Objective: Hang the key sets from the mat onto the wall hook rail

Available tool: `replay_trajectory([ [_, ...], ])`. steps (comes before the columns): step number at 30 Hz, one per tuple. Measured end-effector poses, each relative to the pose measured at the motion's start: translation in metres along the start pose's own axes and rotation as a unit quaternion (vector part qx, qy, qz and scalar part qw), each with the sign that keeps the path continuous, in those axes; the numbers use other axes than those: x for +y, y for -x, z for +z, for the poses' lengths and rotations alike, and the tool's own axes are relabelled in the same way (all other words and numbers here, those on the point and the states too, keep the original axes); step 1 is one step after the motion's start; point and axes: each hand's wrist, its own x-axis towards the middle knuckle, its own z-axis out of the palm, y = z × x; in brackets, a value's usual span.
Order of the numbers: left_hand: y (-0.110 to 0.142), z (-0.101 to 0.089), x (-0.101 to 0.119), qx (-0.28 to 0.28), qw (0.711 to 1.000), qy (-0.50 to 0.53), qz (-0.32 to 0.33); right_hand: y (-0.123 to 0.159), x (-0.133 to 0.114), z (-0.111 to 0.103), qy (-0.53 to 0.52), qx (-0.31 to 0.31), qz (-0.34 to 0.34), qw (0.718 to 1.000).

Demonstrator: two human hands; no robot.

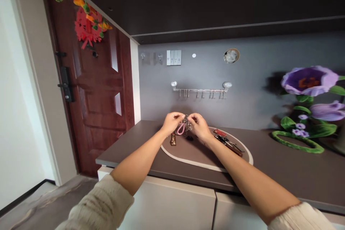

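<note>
Both hands meet over an oval brown mat (185, 152) with a pale rim. My left hand (172, 122) is closed in a pinch on one side of a keyring (186, 116). From the other side, my right hand (198, 125) pinches the same ring. A pink loop strap (181, 129) and small metal pieces, probably keys, hang below the fingers. Under my left hand is a brown patterned tag (173, 139); whether it is joined to the ring, I cannot tell. Beside my right wrist, several keys and dark fobs (228, 142) lie on the mat near a red item (219, 132).
A clear rail with several small hooks (201, 90) is fixed to the grey wall behind the hands. Switches (174, 58) and two clear hooks are above it. Purple fabric flowers (308, 81) stand at the right. A dark cabinet (215, 10) overhangs the counter (285, 169). A red-brown door (94, 115) is left.
</note>
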Motion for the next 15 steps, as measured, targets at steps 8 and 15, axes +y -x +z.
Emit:
replay_trajectory([
  [8, -0.02, -0.01, 0.024, 0.042, 0.973, -0.2, 0.106, -0.023, -0.013, -0.005, -0.048, 0.011, 0.017, 0.999],
  [15, -0.02, -0.034, 0.014, 0.169, 0.927, -0.312, 0.122, -0.063, -0.035, 0.0, -0.196, 0.02, 0.139, 0.97],
])
